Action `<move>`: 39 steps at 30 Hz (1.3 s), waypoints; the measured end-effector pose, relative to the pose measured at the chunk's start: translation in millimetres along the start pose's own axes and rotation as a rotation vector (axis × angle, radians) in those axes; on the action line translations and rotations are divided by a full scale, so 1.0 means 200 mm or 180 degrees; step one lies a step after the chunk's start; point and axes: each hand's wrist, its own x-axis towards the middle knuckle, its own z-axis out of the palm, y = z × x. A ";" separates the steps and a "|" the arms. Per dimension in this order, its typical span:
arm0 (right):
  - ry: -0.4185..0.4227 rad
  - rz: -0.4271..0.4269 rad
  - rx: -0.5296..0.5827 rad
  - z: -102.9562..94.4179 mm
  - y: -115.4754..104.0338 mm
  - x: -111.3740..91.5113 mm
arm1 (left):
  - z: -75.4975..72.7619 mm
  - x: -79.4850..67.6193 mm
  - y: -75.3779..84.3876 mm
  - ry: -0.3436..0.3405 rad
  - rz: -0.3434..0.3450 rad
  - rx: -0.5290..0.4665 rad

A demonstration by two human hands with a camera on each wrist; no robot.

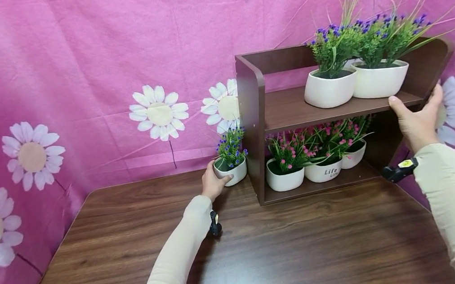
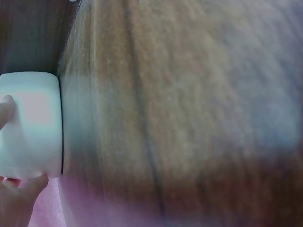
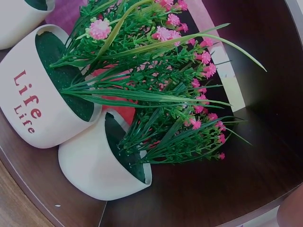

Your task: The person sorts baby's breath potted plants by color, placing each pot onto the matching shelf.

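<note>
My left hand (image 1: 213,180) grips a small white flowerpot (image 1: 236,172) of blue-purple artificial flowers, thumb on its front and fingers at its left side. This pot stands on the table beside the left side panel of a dark brown two-tier shelf (image 1: 253,126); the left wrist view shows the pot's white wall (image 2: 35,127) between thumb and fingers. At the shelf's right end, my right hand (image 1: 418,123) holds the side panel, its thumb at the upper board's front edge. Only a bit of that hand (image 3: 291,210) enters the right wrist view.
White pots (image 1: 330,90) with purple flowers and long grass stand on the upper tier. Below are pink-flowered pots, one lettered "Life" (image 1: 323,173). The wood-grain table (image 1: 146,230) reaches back to a pink daisy-print cloth (image 1: 102,58).
</note>
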 end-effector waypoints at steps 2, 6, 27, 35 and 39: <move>-0.0004 0.0001 0.0026 0.00 0.00 0.00 | 0.00 -0.01 0.00 0.0036 0.0011 0.0007; 0.0000 0.0020 0.0028 0.00 0.01 0.01 | -0.01 -0.02 0.00 0.0092 -0.0016 0.0024; 0.0019 -0.0015 0.0385 0.02 0.01 0.01 | -0.27 -0.19 -0.08 -0.0196 0.0087 -0.0349; 0.0032 -0.0038 0.0427 0.03 0.02 0.02 | -0.39 -0.35 -0.07 -0.0425 0.0137 -0.0438; 0.0037 -0.0052 0.0526 0.02 0.03 0.02 | -0.41 -0.42 -0.04 -0.0550 0.0245 -0.0540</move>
